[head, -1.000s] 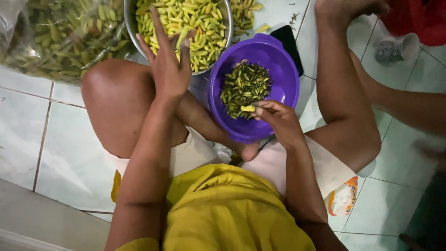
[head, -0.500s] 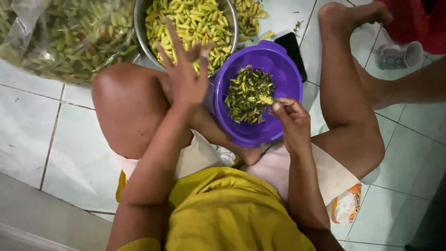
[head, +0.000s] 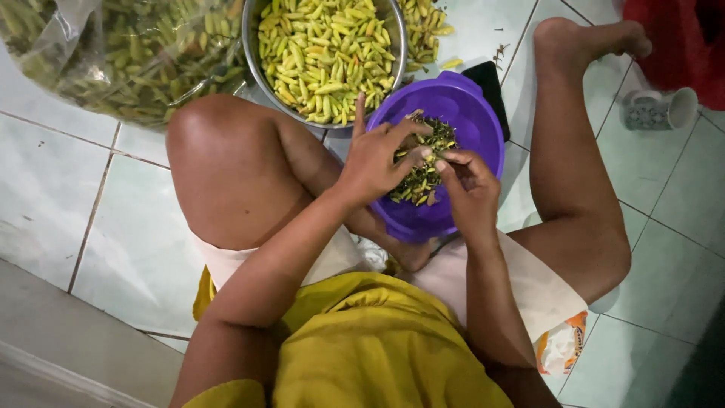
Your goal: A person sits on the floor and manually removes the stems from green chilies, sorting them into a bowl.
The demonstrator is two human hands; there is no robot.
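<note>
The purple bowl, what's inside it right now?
The purple bowl holds a dark green heap of stems and trimmings. The left hand and right hand meet over it and cover part of the heap and the bowl's bottom.

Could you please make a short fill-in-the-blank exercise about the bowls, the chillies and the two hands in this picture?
1. Both hands, the left hand and the right hand, meet over the ____ plastic bowl.
2. The metal bowl is filled with pale green ____.
3. The purple bowl holds a pile of dark green ____.
4. A clear ____ of chillies lies at upper left.

Missing words: purple; chillies; stems; bag
</note>
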